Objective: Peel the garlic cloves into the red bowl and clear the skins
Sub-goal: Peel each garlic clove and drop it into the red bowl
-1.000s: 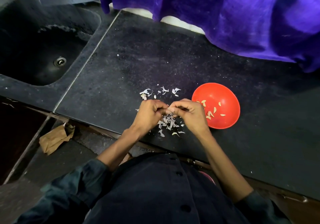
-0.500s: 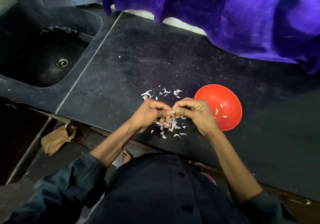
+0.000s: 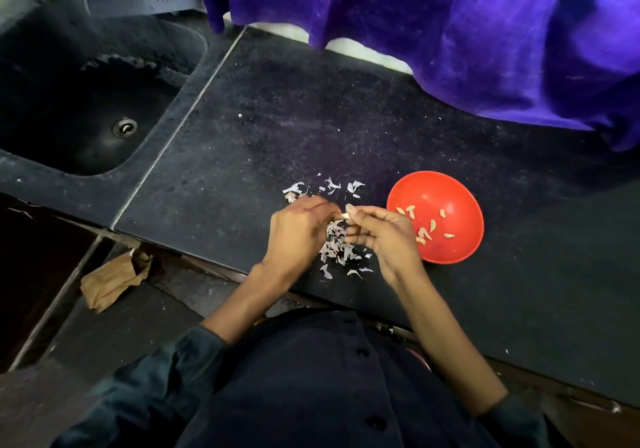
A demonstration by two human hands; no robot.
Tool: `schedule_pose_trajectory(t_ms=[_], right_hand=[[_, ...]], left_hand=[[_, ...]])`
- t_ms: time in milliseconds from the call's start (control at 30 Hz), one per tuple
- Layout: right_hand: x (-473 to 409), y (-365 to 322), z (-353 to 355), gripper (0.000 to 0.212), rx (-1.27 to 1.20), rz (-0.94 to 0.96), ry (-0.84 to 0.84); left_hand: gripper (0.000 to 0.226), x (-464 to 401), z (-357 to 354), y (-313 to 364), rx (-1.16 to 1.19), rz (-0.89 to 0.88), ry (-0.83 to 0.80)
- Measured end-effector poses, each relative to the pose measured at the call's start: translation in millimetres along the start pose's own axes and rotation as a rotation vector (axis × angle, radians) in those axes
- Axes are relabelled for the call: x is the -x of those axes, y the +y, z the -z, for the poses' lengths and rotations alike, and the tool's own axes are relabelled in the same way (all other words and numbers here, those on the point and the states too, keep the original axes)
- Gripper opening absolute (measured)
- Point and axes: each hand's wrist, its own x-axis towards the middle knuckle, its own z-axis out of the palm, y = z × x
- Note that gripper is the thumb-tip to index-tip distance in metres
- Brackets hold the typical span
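Probably we may drop the small garlic clove (image 3: 345, 215), pinched between our curled left hand (image 3: 298, 233) and right hand (image 3: 384, 236) at frame centre, onto the skins (image 3: 337, 248) instead of the red bowl (image 3: 450, 188) at its right.

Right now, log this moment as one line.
hands: peeling clove | bowl: holds cloves | skins: on counter

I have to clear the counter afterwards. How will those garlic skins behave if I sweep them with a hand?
The garlic skins look like thin, curled flakes, so they are probably very light and may flutter rather than slide. They lie scattered in small pieces on the counter, so some will likely slip past straight fingers. Being papery, they may cling to skin.
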Motion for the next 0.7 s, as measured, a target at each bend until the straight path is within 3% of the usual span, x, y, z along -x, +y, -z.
schedule_pose_trajectory(t_ms=[133,233,500,700], right_hand=[[0,-2,2,0.006,-0.247,-0.168,0.014],[1,-1,3,0.006,-0.259,-0.172,-0.015],[1,1,9,0.010,-0.258,-0.065,-0.021],[-1,5,12,0.022,-0.196,-0.005,-0.015]], left_hand=[[0.015,3,0,7,0.028,0.000,0.082],[0.017,2,2,8,0.092,0.066,0.059],[0.008,-5,8,8,0.609,0.585,-0.055],[0.034,-6,4,7,0.634,0.536,-0.210]])
